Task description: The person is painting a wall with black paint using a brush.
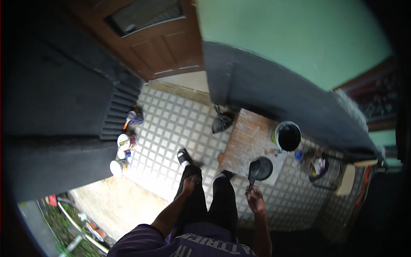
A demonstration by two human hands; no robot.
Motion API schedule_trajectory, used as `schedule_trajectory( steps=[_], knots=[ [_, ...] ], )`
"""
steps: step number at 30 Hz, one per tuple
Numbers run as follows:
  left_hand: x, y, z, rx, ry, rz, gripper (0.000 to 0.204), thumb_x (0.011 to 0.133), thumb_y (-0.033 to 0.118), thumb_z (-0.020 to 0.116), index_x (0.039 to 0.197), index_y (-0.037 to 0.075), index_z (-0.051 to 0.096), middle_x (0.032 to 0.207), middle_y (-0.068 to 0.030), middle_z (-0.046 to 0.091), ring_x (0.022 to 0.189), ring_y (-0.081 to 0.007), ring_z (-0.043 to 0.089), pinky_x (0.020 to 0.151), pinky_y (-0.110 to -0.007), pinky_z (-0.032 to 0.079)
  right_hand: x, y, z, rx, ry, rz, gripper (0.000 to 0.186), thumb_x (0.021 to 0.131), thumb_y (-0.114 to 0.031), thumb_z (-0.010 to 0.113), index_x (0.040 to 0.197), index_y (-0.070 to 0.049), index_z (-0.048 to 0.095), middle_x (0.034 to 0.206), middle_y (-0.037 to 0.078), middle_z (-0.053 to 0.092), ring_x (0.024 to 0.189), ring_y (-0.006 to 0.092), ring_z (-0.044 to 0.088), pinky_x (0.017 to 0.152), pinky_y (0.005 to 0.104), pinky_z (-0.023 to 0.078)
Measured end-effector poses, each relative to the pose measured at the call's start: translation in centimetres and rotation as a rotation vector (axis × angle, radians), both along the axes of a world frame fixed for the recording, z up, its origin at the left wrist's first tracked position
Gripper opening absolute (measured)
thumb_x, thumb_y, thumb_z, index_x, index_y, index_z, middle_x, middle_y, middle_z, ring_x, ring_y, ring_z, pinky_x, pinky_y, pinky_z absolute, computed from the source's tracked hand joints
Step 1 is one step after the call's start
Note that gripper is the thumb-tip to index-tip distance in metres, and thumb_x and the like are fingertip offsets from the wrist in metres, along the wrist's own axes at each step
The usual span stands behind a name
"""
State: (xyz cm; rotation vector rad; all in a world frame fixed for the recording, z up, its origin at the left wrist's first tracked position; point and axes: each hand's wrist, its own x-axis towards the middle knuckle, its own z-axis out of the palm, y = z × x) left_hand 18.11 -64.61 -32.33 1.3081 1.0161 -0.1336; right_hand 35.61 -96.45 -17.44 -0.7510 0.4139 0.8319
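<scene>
My right hand (255,198) is closed round the handle of a paintbrush (254,170) with a broad, dark head. The brush head overlaps the left side of a round black dish (264,168), dark with paint; I cannot tell whether they touch. That dish lies at the near edge of a low, paint-spattered wooden board (247,135). Farther back on the right stands a pale bucket (276,136), its inside dark. Over my left thigh hangs my left hand (191,185), fingers loosely curled, with nothing visible in them.
Several paint tins (124,141) line the dark wall on the left. A black plastic bag (221,122) lies beside the board. To the right are a blue cup (298,154) and a dark basket (319,168) of odds and ends. A brown door (158,49) stands at the back.
</scene>
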Motion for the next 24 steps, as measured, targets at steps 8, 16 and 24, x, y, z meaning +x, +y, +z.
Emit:
schedule_trajectory(
  steps=[8,16,24],
  knots=[
    [-16.5,10.5,1.5,0.147,-0.053,0.571,0.032,0.096,0.025,0.057,0.102,-0.003,0.071,0.092,-0.0122,0.074,0.086,-0.0201,0.069,0.077,-0.034,0.054,0.8,16.7,8.8,-0.281,-0.452,0.696,0.039,0.092,0.002,0.052,0.131,0.003,0.052,0.091,0.001,0.059,0.073,0.0074,0.046,0.067,0.022,0.036],
    [-28.5,12.7,5.1,0.116,0.12,0.925,0.03,0.097,0.019,0.054,0.11,-0.005,0.067,0.096,-0.0138,0.073,0.079,-0.021,0.071,0.065,-0.032,0.055,-0.7,31.8,6.3,-0.159,-0.456,0.667,0.033,0.092,-0.01,0.054,0.125,-0.003,0.056,0.083,0.004,0.058,0.066,0.0115,0.05,0.06,0.0243,0.04],
    [-35.9,18.3,7.3,0.072,0.044,1.133,0.035,0.101,0.018,0.045,0.12,-0.007,0.059,0.108,-0.0181,0.07,0.091,-0.0271,0.07,0.076,-0.036,0.056,-6.6,46.1,8.5,-0.397,-0.586,0.791,0.02,0.097,-0.031,0.059,0.096,-0.011,0.059,0.066,-0.007,0.041,0.053,0.0048,0.039,0.046,0.0208,0.03]
  ],
)
